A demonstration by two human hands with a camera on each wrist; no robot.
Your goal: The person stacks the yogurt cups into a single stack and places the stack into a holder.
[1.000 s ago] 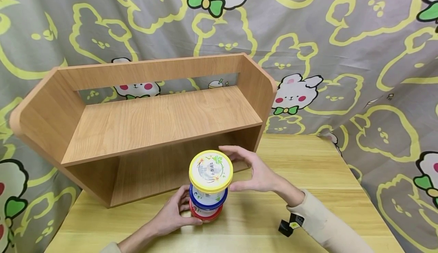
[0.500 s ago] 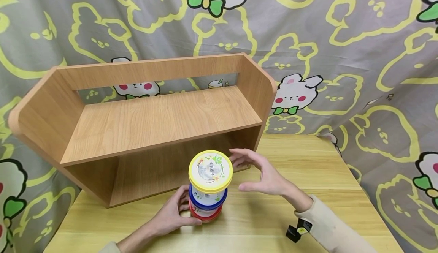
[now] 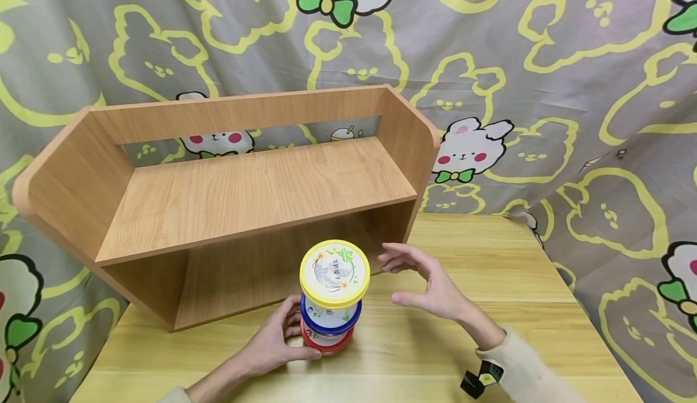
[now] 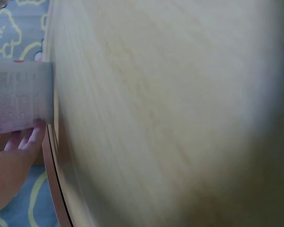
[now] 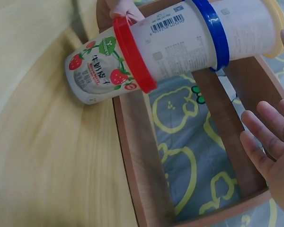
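Observation:
Three white plastic tubs stand in an upright stack on the table: a yellow-lidded tub (image 3: 334,273) on top, a blue-lidded tub (image 5: 180,42) in the middle, a red-lidded tub (image 5: 99,66) with strawberries printed on it at the bottom. My left hand (image 3: 272,342) holds the bottom tub from the left, thumb at the front and fingers around the far side. The left wrist view shows that tub's printed back (image 4: 23,94) with fingers against it. To the right of the stack, my right hand (image 3: 435,288) is apart from it, fingers loosely spread and holding nothing.
Behind the stack stands a two-level wooden shelf (image 3: 261,197), its lower opening just beyond the tubs. The wooden table (image 3: 490,258) stretches to the right. A patterned curtain (image 3: 490,40) hangs behind. A black wrist camera (image 3: 481,379) sits on my right sleeve.
My right hand has moved away from the yellow-lidded tub, to the right and slightly nearer me. The left hand and the stack have stayed put.

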